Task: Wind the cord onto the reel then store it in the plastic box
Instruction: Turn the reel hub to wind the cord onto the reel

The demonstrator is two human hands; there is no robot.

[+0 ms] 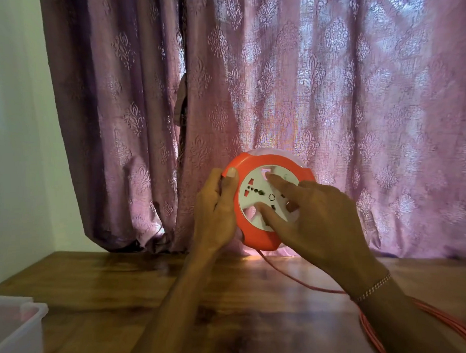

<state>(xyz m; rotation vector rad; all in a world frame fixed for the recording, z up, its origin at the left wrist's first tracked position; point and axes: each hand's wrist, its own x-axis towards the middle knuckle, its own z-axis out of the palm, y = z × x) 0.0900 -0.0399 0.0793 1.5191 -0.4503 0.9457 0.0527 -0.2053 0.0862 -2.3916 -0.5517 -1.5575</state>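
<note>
Up above the wooden table [125,299], the round orange reel [264,201] is held on edge, its white socket face turned toward the camera and tilted slightly left. Its left rim is gripped by the left hand [217,211], thumb over the orange edge. The right hand [315,221] is laid on the white face with fingers spread, thumb and forefinger pressed into recesses; nothing is clasped by it. The orange cord [304,282] is seen hanging from the reel's bottom, running right across the table to loose loops at the right edge. The plastic box [18,334] sits at the lower left corner, well apart. Bare tabletop lies between; a purple curtain [329,93] hangs close behind
</note>
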